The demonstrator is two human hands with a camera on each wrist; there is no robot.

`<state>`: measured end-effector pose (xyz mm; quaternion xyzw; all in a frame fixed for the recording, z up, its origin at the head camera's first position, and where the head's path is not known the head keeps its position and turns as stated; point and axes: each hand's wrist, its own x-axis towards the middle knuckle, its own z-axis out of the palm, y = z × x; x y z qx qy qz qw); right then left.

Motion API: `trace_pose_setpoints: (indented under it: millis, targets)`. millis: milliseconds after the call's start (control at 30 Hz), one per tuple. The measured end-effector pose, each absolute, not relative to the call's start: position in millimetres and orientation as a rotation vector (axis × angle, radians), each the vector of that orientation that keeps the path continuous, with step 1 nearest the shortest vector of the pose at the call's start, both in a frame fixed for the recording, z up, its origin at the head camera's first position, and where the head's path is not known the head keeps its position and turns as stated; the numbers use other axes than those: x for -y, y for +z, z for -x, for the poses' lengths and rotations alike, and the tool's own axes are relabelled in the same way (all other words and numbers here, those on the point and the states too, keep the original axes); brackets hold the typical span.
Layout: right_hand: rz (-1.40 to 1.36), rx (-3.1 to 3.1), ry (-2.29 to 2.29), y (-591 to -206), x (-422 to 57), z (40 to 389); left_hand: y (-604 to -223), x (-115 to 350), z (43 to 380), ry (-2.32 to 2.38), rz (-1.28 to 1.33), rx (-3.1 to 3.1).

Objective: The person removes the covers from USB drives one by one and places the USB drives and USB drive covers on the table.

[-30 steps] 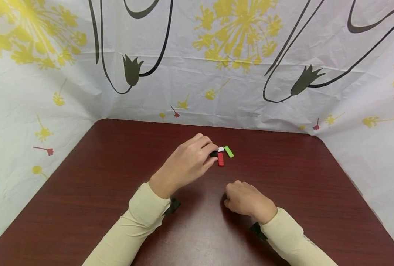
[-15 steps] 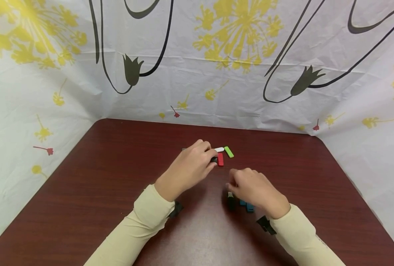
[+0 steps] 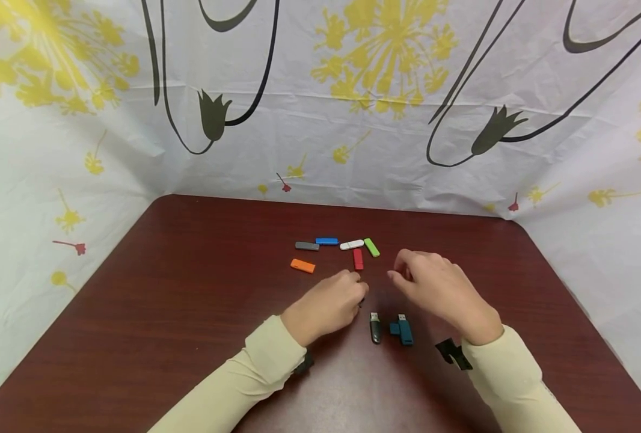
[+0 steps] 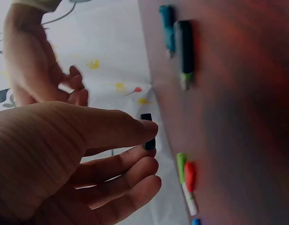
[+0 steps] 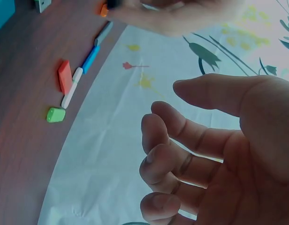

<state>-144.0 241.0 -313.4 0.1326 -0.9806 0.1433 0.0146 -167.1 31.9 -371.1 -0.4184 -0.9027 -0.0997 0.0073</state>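
Note:
My left hand (image 3: 328, 307) pinches a small black block (image 4: 148, 131) between thumb and fingertips; most of it is hidden by the fingers in the head view. Just right of that hand lies a dark USB stick (image 3: 375, 328), its metal plug bare and pointing away from me. Beside it is a teal USB stick (image 3: 404, 331) with its plug also out and a short piece jutting from its left side. My right hand (image 3: 442, 288) hovers beyond and to the right of these two, fingers loosely bent; the right wrist view shows nothing between its thumb and fingers.
Farther back lie several USB sticks: orange (image 3: 302, 266), grey (image 3: 306, 246), blue (image 3: 327, 241), white (image 3: 351, 245), red (image 3: 358, 259) and light green (image 3: 371, 247). The dark red table (image 3: 190, 270) ends at a patterned white cloth (image 3: 320, 156) hung behind and at both sides.
My left hand has come back toward me from the stick group, still pinching the black block, uncovering the orange, grey and blue sticks. My right hand has moved away and right, uncovering the dark and teal sticks.

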Motion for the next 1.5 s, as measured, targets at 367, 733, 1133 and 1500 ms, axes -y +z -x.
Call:
trace_pose_setpoints:
  millis: [367, 733, 1133, 1500]
  targets:
    - [-0.406, 3.049, 0.441, -311, -245, 145, -390, -41, 161, -0.274, 1.409, 2.822]
    - [-0.401, 3.066, 0.449, -314, -245, 146, -391, -43, 161, -0.335, 1.429, 2.854]
    - [-0.398, 3.084, 0.450, -314, -245, 146, -394, -44, 161, -0.349, 1.436, 2.860]
    - [-0.406, 3.071, 0.460, -313, -248, 148, -389, -42, 162, -0.385, 1.397, 2.925]
